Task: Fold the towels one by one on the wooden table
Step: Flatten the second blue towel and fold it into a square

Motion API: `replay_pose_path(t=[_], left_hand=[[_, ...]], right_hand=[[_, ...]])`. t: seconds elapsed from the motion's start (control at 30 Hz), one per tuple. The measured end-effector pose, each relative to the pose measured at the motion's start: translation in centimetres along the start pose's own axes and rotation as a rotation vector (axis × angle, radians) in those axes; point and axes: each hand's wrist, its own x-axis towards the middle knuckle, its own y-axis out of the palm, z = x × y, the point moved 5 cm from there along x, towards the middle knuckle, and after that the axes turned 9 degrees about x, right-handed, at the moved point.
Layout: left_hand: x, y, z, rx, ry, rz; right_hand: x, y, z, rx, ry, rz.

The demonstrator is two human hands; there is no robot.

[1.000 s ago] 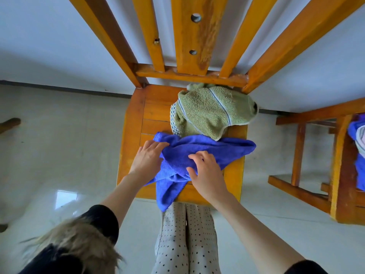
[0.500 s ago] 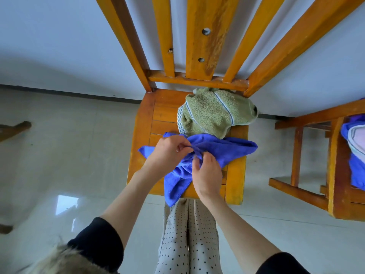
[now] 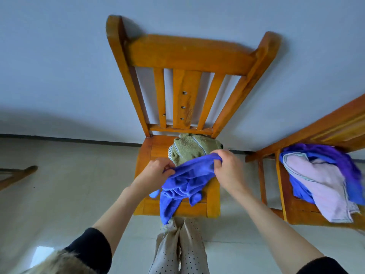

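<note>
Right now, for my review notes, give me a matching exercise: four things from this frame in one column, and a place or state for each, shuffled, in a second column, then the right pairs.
Things
1. blue towel
2. green towel
3. pink towel
4. left hand

Places or states
A. bunched at the back of the seat of the middle chair
B. draped over the seat of the chair on the right
C. pinching the left end of a raised cloth edge
D. held up by both hands, its lower part hanging over the seat's front

Pairs: 1-D, 2-A, 3-B, 4-C. The right hand has its grip on the other end.
</note>
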Motion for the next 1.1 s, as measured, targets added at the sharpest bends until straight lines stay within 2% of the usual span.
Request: replay_pose_path(t=[0.17, 0.3, 0.43, 0.6, 0.83, 1.1], left_hand=[[-2.0, -7.9, -4.4, -0.027, 0.04, -0.181], [-4.2, -15.5, -8.9, -0.021, 0.145, -0.35], [-7.5, -21.3, -12.1, -0.023, 0.175, -0.503], [-12.7, -27.2, -14.1, -0.023, 0.15, -0.692], [-22.4, -31.4, -14.4, 0.019, 0.072, -0.882], [-36.3, -33.4, -9.2, 0.079, -0.143, -1.095]], right_hand=[[-0.4, -7.4, 5.8, -0.027, -0.089, -0.088], [-0.9, -12.9, 10.5, -0.063, -0.227, -0.18], [-1.0, -17.8, 15.5, 0.058, -0.352, -0.286], [-1.7, -20.9, 20.9, 0.158, -0.485, -0.288], [-5.9, -21.6, 28.0, 0.215, -0.711, -0.183], [-12.8, -16.9, 39.1, 0.238, -0.981, 0.033]])
